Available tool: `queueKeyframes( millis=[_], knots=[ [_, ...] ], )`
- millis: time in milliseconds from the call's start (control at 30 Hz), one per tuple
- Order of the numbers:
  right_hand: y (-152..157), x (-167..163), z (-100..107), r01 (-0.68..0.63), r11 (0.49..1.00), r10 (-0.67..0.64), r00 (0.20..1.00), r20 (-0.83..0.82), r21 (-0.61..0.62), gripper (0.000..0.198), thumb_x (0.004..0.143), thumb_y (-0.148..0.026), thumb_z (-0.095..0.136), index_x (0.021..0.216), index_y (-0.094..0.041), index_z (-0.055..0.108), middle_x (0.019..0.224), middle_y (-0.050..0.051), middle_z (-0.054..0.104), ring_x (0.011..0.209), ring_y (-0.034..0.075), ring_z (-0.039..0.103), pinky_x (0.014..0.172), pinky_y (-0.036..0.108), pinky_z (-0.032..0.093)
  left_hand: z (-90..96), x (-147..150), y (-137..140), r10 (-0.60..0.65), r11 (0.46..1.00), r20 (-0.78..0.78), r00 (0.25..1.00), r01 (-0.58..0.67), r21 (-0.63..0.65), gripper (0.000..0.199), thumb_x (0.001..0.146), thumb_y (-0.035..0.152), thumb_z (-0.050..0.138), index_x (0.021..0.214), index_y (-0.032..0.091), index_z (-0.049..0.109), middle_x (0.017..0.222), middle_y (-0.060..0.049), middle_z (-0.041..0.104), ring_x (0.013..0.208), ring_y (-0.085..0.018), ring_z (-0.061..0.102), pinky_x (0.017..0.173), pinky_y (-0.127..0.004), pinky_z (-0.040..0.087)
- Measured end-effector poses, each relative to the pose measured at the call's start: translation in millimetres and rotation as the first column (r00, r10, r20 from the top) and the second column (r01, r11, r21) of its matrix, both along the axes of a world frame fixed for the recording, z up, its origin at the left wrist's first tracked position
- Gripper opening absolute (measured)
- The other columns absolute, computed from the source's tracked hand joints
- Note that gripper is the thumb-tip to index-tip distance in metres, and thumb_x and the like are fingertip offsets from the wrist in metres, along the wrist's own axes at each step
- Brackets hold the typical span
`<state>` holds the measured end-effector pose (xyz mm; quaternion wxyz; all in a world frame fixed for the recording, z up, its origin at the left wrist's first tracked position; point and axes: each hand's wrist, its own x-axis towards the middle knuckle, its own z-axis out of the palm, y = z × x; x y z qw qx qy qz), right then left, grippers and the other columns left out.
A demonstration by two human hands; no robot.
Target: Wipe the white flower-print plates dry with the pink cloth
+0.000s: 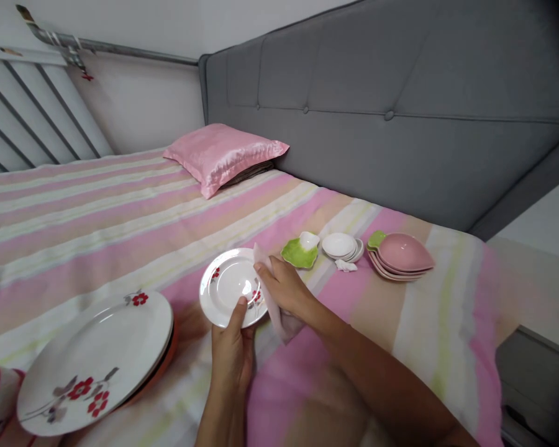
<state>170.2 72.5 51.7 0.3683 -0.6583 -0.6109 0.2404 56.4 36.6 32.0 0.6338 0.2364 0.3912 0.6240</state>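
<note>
A small white plate point(228, 282) with red flowers is held tilted above the striped bed. My left hand point(233, 338) grips its near edge, the thumb lying on the upper face. At the plate's right rim, my right hand point(284, 285) is closed on a pale pink cloth point(276, 316), which is pressed against the plate. Just beyond my right hand lies a green leaf-shaped dish point(300, 253) with a white part. Beside it are small white dishes point(339, 244) in a stack and a crumpled white scrap point(345, 266).
Large flowered white plates point(97, 347) sit stacked at the left, near a patterned bowl point(0, 403). Pink drop-shaped dishes point(405, 253) are piled at the right. Behind are a pink pillow point(223, 152) and the grey headboard point(354, 93). A dark nightstand point(538, 372) adjoins the bed.
</note>
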Motion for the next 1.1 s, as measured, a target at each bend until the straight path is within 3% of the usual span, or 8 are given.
queueKeyframes(
  millis=[133, 267, 500, 667, 833, 1100],
  knots=[
    [-1, -1, 1, 0.038, 0.998, -0.038, 0.999, 0.004, 0.051, 0.027, 0.092, -0.039, 0.036, 0.077, -0.02, 0.048, 0.076, 0.004, 0.061, 0.07, 0.016, 0.057, 0.061, 0.024, 0.037, 2.6, -1, -2, -0.03, 0.999, -0.028, 0.999, 0.031, 0.042, 0.057, 0.073, 0.015, 0.07, 0.126, 0.028, 0.052, 0.12, -0.005, 0.064, 0.112, -0.021, 0.058, 0.091, -0.031, 0.05],
    [1, 7, 6, 0.042, 0.992, -0.056, 0.991, 0.123, 0.115, 0.028, 0.094, -0.038, 0.035, 0.078, -0.019, 0.049, 0.071, 0.003, 0.061, 0.067, 0.017, 0.056, 0.057, 0.024, 0.032, 3.9, -2, -3, -0.073, 0.997, -0.096, 0.993, 0.074, 0.005, 0.057, 0.07, 0.018, 0.073, 0.123, 0.023, 0.055, 0.115, -0.007, 0.067, 0.109, -0.023, 0.06, 0.093, -0.034, 0.049],
    [2, 24, 13, -0.059, 0.982, 0.002, 0.953, 0.304, 0.179, 0.035, 0.096, -0.041, 0.029, 0.082, -0.019, 0.052, 0.072, 0.004, 0.063, 0.07, 0.018, 0.058, 0.061, 0.025, 0.032, 9.9, -10, -7, -0.211, 0.978, -0.232, 0.95, 0.207, -0.04, 0.07, 0.059, 0.025, 0.08, 0.123, 0.015, 0.055, 0.11, -0.013, 0.068, 0.103, -0.029, 0.062, 0.087, -0.039, 0.051],
    [-2, 28, 20, -0.157, 0.977, 0.083, 0.904, 0.42, 0.145, 0.042, 0.097, -0.045, 0.023, 0.085, -0.02, 0.055, 0.072, 0.004, 0.064, 0.067, 0.019, 0.059, 0.058, 0.027, 0.029, 11.5, -18, -10, -0.351, 0.936, -0.293, 0.889, 0.331, -0.119, 0.077, 0.058, 0.024, 0.08, 0.128, 0.017, 0.05, 0.112, -0.014, 0.067, 0.096, -0.027, 0.065, 0.08, -0.036, 0.054],
    [-7, 26, 26, -0.252, 0.965, 0.183, 0.851, 0.492, 0.077, 0.043, 0.096, -0.047, 0.026, 0.087, -0.019, 0.057, 0.072, 0.005, 0.066, 0.068, 0.019, 0.059, 0.058, 0.028, 0.027, 14.9, -26, -11, -0.496, 0.868, -0.328, 0.804, 0.461, -0.184, 0.072, 0.059, 0.024, 0.08, 0.126, 0.014, 0.053, 0.1, -0.015, 0.071, 0.087, -0.028, 0.067, 0.075, -0.037, 0.054],
    [-15, 15, 26, -0.396, 0.916, 0.301, 0.776, 0.554, 0.058, 0.044, 0.096, -0.048, 0.028, 0.089, -0.019, 0.06, 0.078, 0.006, 0.068, 0.068, 0.018, 0.059, 0.059, 0.027, 0.027, 7.4, -36, -14, -0.564, 0.825, -0.301, 0.769, 0.514, -0.234, 0.06, 0.057, 0.02, 0.077, 0.114, 0.011, 0.059, 0.089, -0.013, 0.072, 0.075, -0.026, 0.067, 0.066, -0.036, 0.054]
  ],
)
